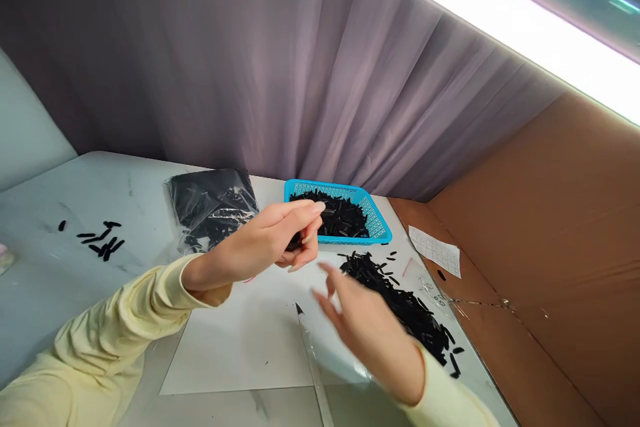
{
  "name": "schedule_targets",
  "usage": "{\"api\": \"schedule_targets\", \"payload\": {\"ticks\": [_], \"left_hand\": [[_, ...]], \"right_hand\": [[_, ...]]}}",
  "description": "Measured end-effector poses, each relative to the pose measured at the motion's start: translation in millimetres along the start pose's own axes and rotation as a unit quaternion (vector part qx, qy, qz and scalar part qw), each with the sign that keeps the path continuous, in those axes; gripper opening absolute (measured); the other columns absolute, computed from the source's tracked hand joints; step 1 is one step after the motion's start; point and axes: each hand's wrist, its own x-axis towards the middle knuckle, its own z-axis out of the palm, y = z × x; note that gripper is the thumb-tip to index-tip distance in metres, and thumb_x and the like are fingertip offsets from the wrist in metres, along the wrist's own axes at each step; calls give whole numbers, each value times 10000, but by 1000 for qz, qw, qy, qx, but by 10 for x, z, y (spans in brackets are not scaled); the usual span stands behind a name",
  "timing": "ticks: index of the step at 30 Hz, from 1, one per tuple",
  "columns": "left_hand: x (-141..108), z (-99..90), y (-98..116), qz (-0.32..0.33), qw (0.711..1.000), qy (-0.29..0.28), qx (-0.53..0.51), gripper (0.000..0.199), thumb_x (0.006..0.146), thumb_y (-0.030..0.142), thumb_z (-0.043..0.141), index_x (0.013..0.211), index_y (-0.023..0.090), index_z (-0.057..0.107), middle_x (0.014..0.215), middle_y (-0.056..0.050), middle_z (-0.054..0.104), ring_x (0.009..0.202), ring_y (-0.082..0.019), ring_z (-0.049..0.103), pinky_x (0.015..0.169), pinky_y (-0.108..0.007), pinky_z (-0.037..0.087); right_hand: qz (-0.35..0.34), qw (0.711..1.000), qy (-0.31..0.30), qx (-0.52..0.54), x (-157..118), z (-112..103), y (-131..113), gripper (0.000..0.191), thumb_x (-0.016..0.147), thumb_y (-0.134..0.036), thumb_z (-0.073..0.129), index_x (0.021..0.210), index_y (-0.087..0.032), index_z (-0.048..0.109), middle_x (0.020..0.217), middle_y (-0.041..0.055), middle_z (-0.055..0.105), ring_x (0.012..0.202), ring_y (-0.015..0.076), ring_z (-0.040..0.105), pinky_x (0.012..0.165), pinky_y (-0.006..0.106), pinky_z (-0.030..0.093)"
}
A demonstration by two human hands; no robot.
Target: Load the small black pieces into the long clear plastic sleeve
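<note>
My left hand (270, 240) is closed, thumb over curled fingers, in front of the blue basket. Small black strips (296, 242) show dark inside its grip; how many there are is hidden. Slightly blurred, my right hand (365, 320) holds nothing that I can see, with thumb and fingers apart. It is beside a long heap of slim black pieces (420, 313), pointed toward my left hand. A white sheet (235, 347) lies beneath both hands. Across it runs a thin clear stick with a black pointed tip (299, 309).
The blue basket (377, 220) at the back holds many similar black pieces. Left of it lies a clear plastic bag with black contents (213, 203). Several loose black pieces (105, 240) are farther left. A paper slip (435, 250) and a thin chain (475, 302) lie at the right.
</note>
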Motion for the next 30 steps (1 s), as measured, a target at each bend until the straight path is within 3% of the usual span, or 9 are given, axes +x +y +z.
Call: {"api": "schedule_targets", "payload": {"ticks": [2, 5, 10, 14, 17, 21, 23, 26, 30], "left_hand": [[0, -24, 0, 7, 1000, 10, 7, 333, 931, 266, 279, 606, 195, 304, 429, 49, 384, 407, -72, 232, 415, -208, 213], [-3, -57, -6, 23, 999, 31, 18, 327, 926, 265, 298, 607, 194, 303, 431, 50, 359, 414, -74, 232, 410, -200, 209], [-37, -154, 33, 59, 995, 80, 7, 330, 905, 256, 349, 584, 187, 314, 468, 54, 283, 430, -70, 224, 417, -193, 216], [-102, -262, 104, 64, 993, 96, -16, 313, 887, 281, 369, 591, 190, 324, 468, 59, 265, 418, -70, 224, 401, -186, 195], [-146, -313, 146, 67, 993, 95, -28, 314, 875, 284, 376, 581, 191, 318, 456, 62, 258, 401, -65, 214, 388, -182, 176], [-166, -319, 163, 71, 993, 83, -41, 314, 866, 278, 376, 570, 190, 317, 443, 64, 260, 396, -60, 200, 385, -185, 168], [-166, -310, 159, 66, 994, 71, -42, 318, 865, 278, 372, 565, 190, 311, 440, 65, 258, 397, -60, 189, 389, -187, 162], [-172, -293, 157, 56, 995, 67, -38, 323, 860, 283, 365, 560, 193, 289, 443, 67, 240, 405, -65, 178, 402, -191, 156], [-197, -268, 161, 50, 996, 65, -32, 322, 851, 266, 350, 547, 194, 272, 437, 66, 232, 419, -69, 159, 413, -210, 142]], "right_hand": [[-32, 992, -85, -93, -223, 342, -141, 368, 869, -245, 502, 1185, -56, 511, 781, 113, 676, 657, 245, 653, 475, 313, 489], [-29, 974, -154, -161, -429, 681, -324, 486, 785, -86, 546, 1261, -42, 462, 755, 102, 663, 605, 242, 644, 457, 324, 498], [-17, 979, -185, -88, -429, 565, -257, 471, 778, 38, 445, 1229, -90, 490, 812, 107, 672, 626, 222, 665, 481, 300, 530], [52, 983, -28, 176, -423, 236, -40, 306, 908, -107, 353, 1176, -142, 494, 996, 123, 674, 892, 191, 660, 765, 316, 551], [89, 953, 50, 286, -470, 130, 45, 318, 912, -216, 408, 1224, -166, 453, 1007, 108, 671, 845, 172, 660, 745, 318, 558], [185, 936, 246, 170, -474, 188, 46, 141, 805, -303, 611, 843, -170, 586, 586, -6, 600, 476, 112, 545, 476, 214, 480], [186, 932, 289, 117, -430, 222, 27, 210, 804, -324, 612, 663, -184, 544, 475, -41, 495, 376, 82, 420, 380, 200, 363], [148, 957, 180, 174, -350, 277, -5, 397, 904, -304, 439, 523, -191, 441, 535, -8, 535, 373, 75, 409, 395, 212, 339], [131, 965, 26, 224, -333, 485, -30, 351, 916, -280, 335, 581, -202, 408, 594, 5, 533, 411, 101, 434, 431, 236, 362]]}}
